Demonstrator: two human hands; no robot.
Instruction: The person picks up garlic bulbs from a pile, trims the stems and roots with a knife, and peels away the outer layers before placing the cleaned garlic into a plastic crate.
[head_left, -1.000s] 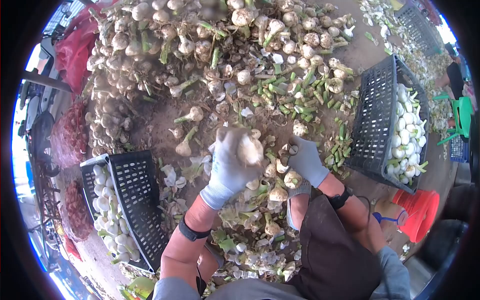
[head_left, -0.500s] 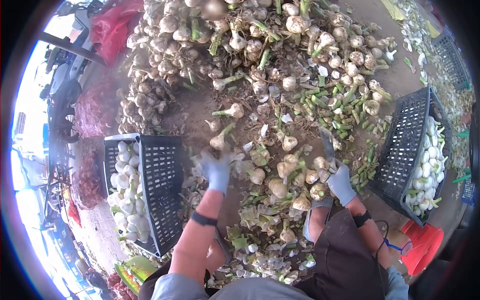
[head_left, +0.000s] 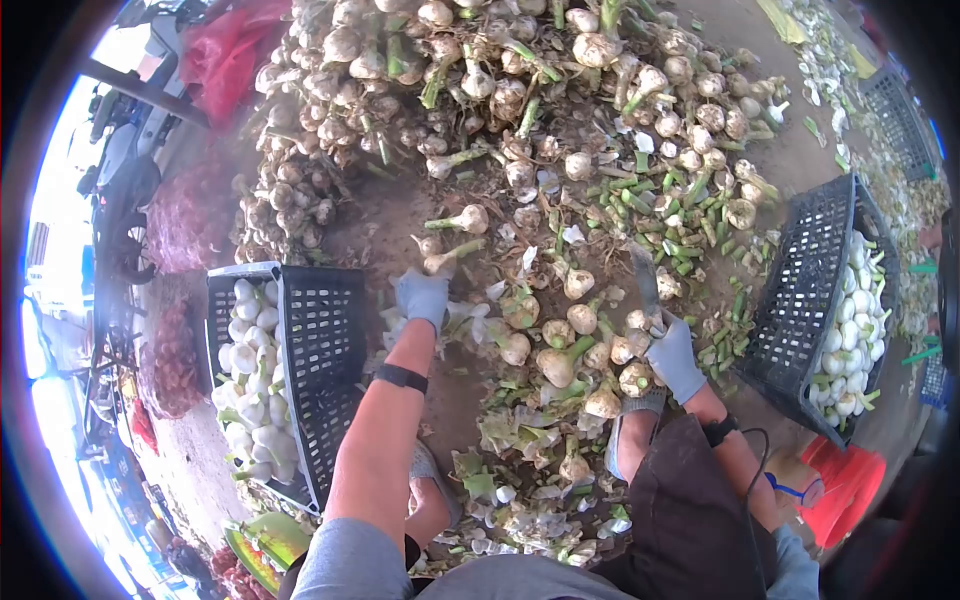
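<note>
My left hand (head_left: 422,297), in a pale glove, is closed at a garlic bulb (head_left: 437,263) with a green stem pointing right; its fingertips are partly hidden. Two more bulbs lie just beyond, one of them a larger garlic bulb (head_left: 472,219). My right hand (head_left: 677,360), gloved too, grips a knife (head_left: 645,278) with its blade pointing away from me. Beside that hand, several untrimmed bulbs (head_left: 602,403) form a small group between my feet and the knife.
A black crate (head_left: 325,370) of cleaned white garlic stands at left, another black crate (head_left: 800,290) at right. A large garlic heap (head_left: 400,100) fills the far side. Cut stems (head_left: 690,235) and peel (head_left: 520,430) litter the ground. A red bucket (head_left: 845,490) sits lower right.
My left hand has moved forward to the garlic bulb, which has shifted slightly away and turned. A bulb with a green stem now lies in the middle group. The right hand keeps the knife, barely shifted.
</note>
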